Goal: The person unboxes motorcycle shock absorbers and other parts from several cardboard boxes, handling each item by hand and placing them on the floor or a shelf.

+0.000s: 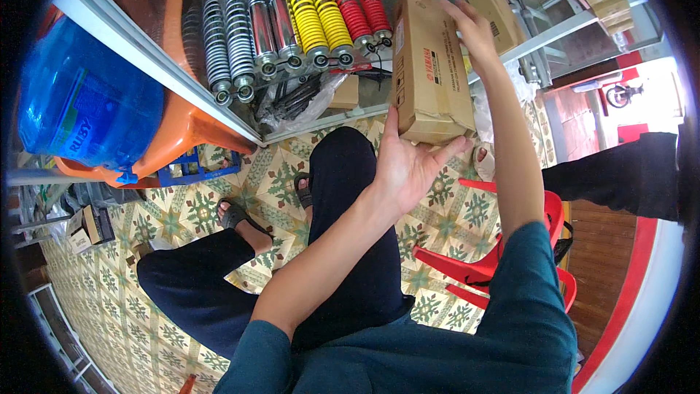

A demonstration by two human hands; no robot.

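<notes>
A long brown cardboard Yamaha box (432, 71), bearing printed writing, is held up between my two hands. My left hand (402, 167) supports its near end from below, thumb along the left side and fingers under the bottom edge. At the far right edge of the box, my right hand (474, 33) grips it from the side. Beyond and to the left, motorcycle shock absorbers lie in a row in a glass case: silver ones (234, 38), yellow ones (306, 5) and red ones (372, 0). Another cardboard box (489, 5) is inside the case at the right.
A blue water bottle (93, 98) rests in an orange plastic chair (191, 137) at the left. Red plastic chairs (481, 268) stand to my right, near another person's dark trouser leg (607, 178). The metal frame (322, 120) edges the case's bottom. Patterned tiles (175, 224) cover the floor.
</notes>
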